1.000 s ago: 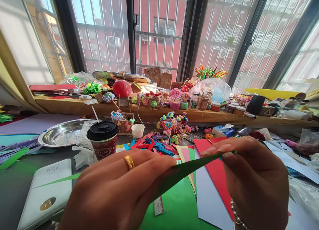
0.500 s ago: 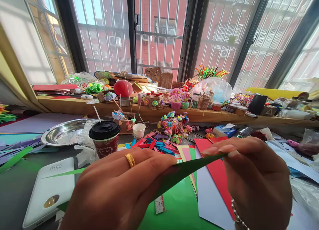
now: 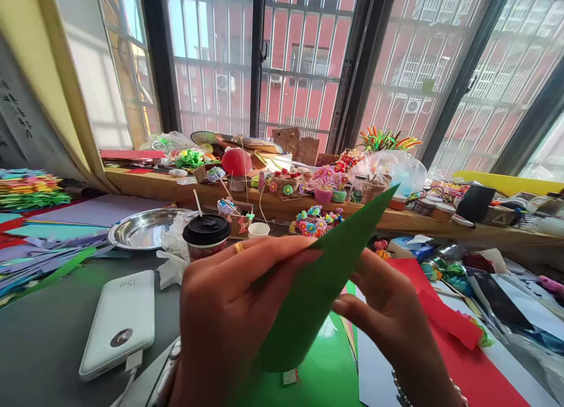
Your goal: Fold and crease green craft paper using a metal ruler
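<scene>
From the head view, the left hand (image 3: 233,313) is pinching a green paper strip (image 3: 328,278) — its pointed end is angling up rightward above the green sheet (image 3: 328,374). The right hand (image 3: 392,301) is hovering at the strip's right edge, thumb and fingers parted — fingertips hiding behind, grip impossible to tell. The white power bank (image 3: 121,313) is lying leftward.

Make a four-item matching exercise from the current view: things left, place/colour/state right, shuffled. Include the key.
Column 1
1. Green paper
2. Power bank
3. Tall cup
4. Metal dish

Column 2
A. Shiny silver
B. White cable plugged in at one end
C. Held in the left hand
D. Topped with a black lid

Pairs: 1-C, 2-B, 3-D, 4-A
</scene>
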`<state>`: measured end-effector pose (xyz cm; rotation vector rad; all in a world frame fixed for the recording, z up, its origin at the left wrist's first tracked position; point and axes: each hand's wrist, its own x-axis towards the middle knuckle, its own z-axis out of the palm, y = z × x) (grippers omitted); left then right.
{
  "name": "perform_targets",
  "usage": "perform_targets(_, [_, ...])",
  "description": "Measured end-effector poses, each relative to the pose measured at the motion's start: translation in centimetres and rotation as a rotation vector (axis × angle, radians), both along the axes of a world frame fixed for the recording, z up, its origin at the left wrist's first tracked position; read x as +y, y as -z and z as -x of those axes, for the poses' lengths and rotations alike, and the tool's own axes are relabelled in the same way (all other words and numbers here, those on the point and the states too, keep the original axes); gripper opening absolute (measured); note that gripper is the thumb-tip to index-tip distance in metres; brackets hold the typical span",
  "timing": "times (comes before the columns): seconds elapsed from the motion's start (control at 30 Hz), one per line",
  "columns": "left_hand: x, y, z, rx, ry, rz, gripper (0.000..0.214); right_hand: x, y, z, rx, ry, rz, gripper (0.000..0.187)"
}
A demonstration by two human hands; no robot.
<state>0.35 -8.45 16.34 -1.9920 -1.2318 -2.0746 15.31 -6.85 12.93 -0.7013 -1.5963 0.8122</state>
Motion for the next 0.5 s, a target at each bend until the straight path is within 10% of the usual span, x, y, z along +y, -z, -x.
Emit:
perform_targets(0.33, [2.5, -0.1, 2.0, -0.043, 0.524, 0.497, 0.009, 0.1, -0.9, -1.0, -0.007, 0.066, 0.435, 0.018])
perform_targets(0.5, [3.1, -0.1, 2.7, 0.111, 0.547, 0.606, 0.012, 0.2, -1.2, -1.8, 0.045, 0.098, 0.506, 0.018])
